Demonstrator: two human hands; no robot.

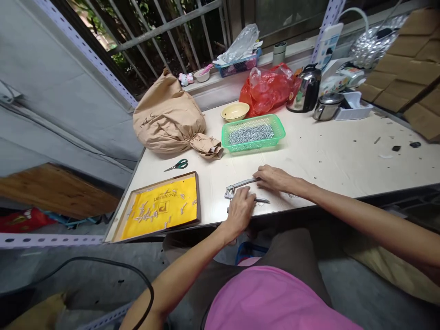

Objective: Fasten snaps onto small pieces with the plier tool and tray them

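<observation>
A pair of metal pliers (244, 183) with a spring near its jaws lies on the table, handles spread apart and pointing right. My left hand (240, 208) is closed over the lower handle close to the head, hiding part of it. At the end of the upper handle, the fingers of my right hand (273, 178) are bent around the tip. To the left, small metal pieces lie scattered on the yellow sheet of a shallow tray (197, 197). Behind the hands, a green plastic basket (252, 145) holds a heap of small metal parts.
Green-handled scissors (181, 164) lie behind the tray, near a tied brown sack (168, 119). A cream bowl (235, 111), red plastic bag (268, 89), kettle (305, 89) and metal pot (328, 107) line the back. Cardboard (402, 64) stands at right.
</observation>
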